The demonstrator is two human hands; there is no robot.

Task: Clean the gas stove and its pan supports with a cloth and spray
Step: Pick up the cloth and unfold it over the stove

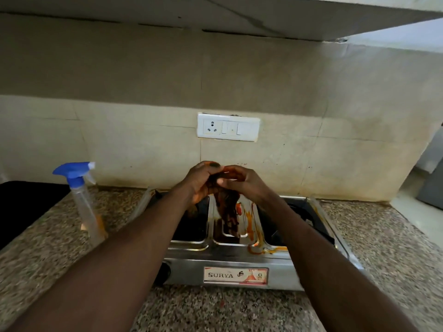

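A steel two-burner gas stove [215, 267] sits on the speckled counter, its top smeared with orange and brown stains [250, 220]. Above its middle both hands hold up a dark, dirty cloth [229, 212] that hangs down toward the stove top. My left hand [200, 182] grips the cloth's upper edge from the left. My right hand [242, 182] pinches it from the right. The two hands touch each other. My forearms hide most of both burners and the pan supports. A clear spray bottle [82, 200] with a blue trigger head stands left of the stove.
The granite counter [383, 248] runs on both sides of the stove. A dark panel [26, 207] lies at far left. A white socket and switch plate [228, 127] is on the tiled wall behind. A shelf overhangs above.
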